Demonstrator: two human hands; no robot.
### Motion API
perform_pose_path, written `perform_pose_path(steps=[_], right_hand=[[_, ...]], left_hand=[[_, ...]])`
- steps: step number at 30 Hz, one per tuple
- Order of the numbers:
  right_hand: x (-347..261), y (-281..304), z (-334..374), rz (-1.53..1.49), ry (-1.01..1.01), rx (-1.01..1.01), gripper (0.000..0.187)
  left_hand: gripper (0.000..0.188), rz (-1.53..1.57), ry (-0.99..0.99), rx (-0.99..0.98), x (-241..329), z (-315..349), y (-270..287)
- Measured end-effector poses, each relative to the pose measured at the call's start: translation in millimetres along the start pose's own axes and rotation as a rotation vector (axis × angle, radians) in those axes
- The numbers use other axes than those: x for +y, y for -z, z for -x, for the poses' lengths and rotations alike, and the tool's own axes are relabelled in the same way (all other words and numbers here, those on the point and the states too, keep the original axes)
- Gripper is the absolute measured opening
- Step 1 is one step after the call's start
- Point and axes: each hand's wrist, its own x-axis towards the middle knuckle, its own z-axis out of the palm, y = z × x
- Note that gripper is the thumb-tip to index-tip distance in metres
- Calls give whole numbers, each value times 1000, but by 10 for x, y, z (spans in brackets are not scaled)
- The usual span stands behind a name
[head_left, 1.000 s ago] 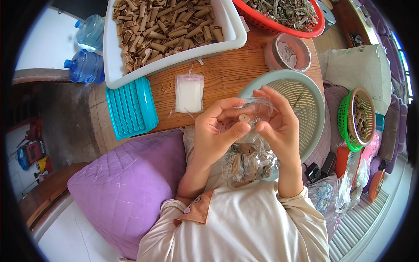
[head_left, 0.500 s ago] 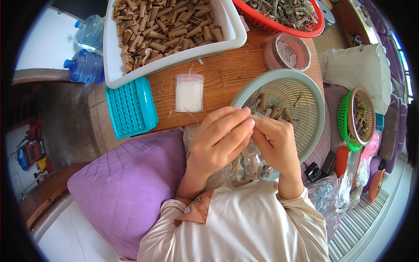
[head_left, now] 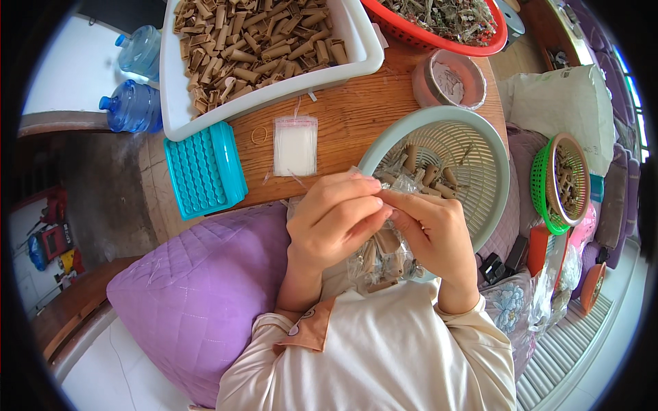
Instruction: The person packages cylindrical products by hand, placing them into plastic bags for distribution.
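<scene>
My left hand (head_left: 336, 218) and my right hand (head_left: 433, 229) meet fingertip to fingertip over the near rim of a grey-green basket (head_left: 495, 179). Both are closed in a pinch on a small clear plastic bag (head_left: 401, 183), which shows behind the fingers; its contents are mostly hidden. Inside the basket lie brown cardboard tubes (head_left: 445, 190) and dry plant bits. Below my hands, in my lap, several filled clear packets (head_left: 373, 264) are heaped. A stack of clear flat bags (head_left: 295, 147) lies on the table left of the basket.
A white tub (head_left: 274, 82) of brown tubes stands at the back left of the wooden table (head_left: 356, 103). Near it are a teal ridged tray (head_left: 205, 171) and a rubber band (head_left: 260, 135). A red basket (head_left: 504, 34), pink bowl (head_left: 449, 79) and green basket (head_left: 541, 178) stand to the right.
My hands have shifted slightly left with the fingertips still together. Clear plastic now shows behind the fingers, above the basket.
</scene>
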Motion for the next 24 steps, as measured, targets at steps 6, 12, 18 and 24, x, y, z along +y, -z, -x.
perform_pose_path(steps=[6,12,18,24], right_hand=[[63,-1,25,176,85,-50,10],[60,-23,17,384,266,43,12],[-10,-61,22,101,91,9,11],[26,-33,25,316,190,-2,11]], left_hand=[[22,-57,-91,-149,-17,-11,-17],[22,-48,-11,-193,0,-13,-12],[20,33,-17,-86,-7,-27,24],[18,-24,-4,-212,-17,-39,15]])
